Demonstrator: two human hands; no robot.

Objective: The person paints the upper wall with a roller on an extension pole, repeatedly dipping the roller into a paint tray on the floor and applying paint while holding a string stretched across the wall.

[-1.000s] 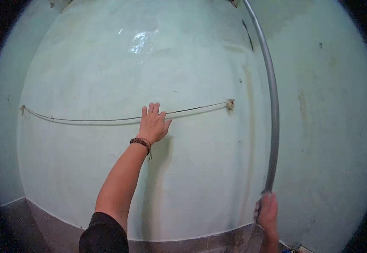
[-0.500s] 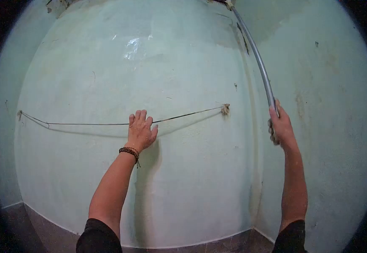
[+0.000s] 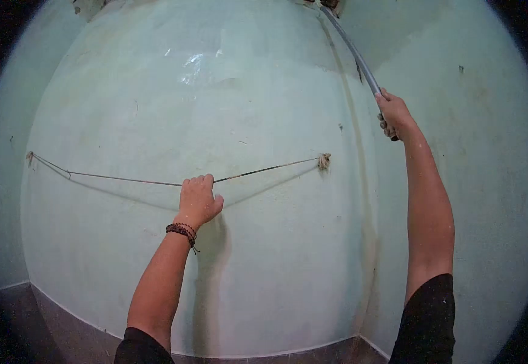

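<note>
Left hand (image 3: pixel 198 199) is curled over the wire (image 3: pixel 118 179), fingers hooked on top where the line dips lowest; the sag looks pulled down by that grip, with the wire rising away on both sides of the fist. A beaded bracelet (image 3: pixel 181 231) is worn at the wrist just below. Right hand (image 3: pixel 393 114) is raised high and clenched around the grey pipe (image 3: pixel 352 50), held near its lower end, a short stub showing under the fist. From there the pipe runs up and left toward the top of the wall corner, where its far end meets a dark fitting (image 3: pixel 330 3); whether it is fixed there cannot be told. The high grip likely keeps the pipe steady and angled off the wall. To the right of the left hand, the wire is tied off at a knot (image 3: pixel 324 161) on the wall, below and left of the right hand; the other end is anchored at a fixing (image 3: pixel 31 156) well to the left. Both hands are worked against a pale green wall (image 3: pixel 264 261), stained along the corner below the right arm. A grey skirting (image 3: pixel 63 315) runs along the base, under both forearms. No containers are seen.
</note>
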